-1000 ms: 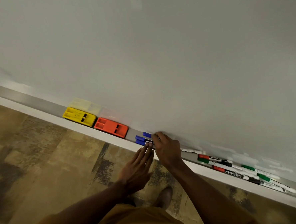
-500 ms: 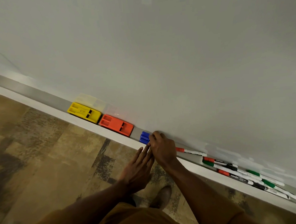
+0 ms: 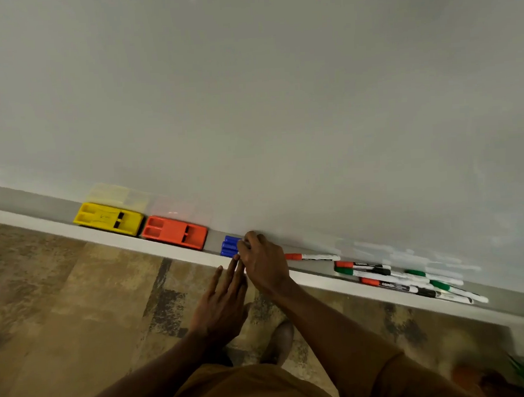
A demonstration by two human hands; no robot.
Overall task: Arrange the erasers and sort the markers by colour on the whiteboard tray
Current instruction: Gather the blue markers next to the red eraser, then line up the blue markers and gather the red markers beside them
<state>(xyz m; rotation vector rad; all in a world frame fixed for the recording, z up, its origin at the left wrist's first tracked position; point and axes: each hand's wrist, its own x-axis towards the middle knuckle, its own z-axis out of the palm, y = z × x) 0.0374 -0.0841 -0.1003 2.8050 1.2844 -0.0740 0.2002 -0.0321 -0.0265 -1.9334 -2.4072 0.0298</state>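
Blue-capped markers [image 3: 230, 245] (cylindrical) under right hand [image 3: 263, 264], blocky orange eraser [image 3: 174, 232] beside

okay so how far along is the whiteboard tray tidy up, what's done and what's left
Done: the yellow eraser and orange eraser sit side by side on the tray. In hand: the right hand rests on the grouped blue markers, left hand flat alongside. Left: one lone red marker and the mixed red, green and black pile.

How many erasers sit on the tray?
2: a yellow eraser farthest left, and an orange eraser right beside it, just left of the blue markers. None appear hidden.
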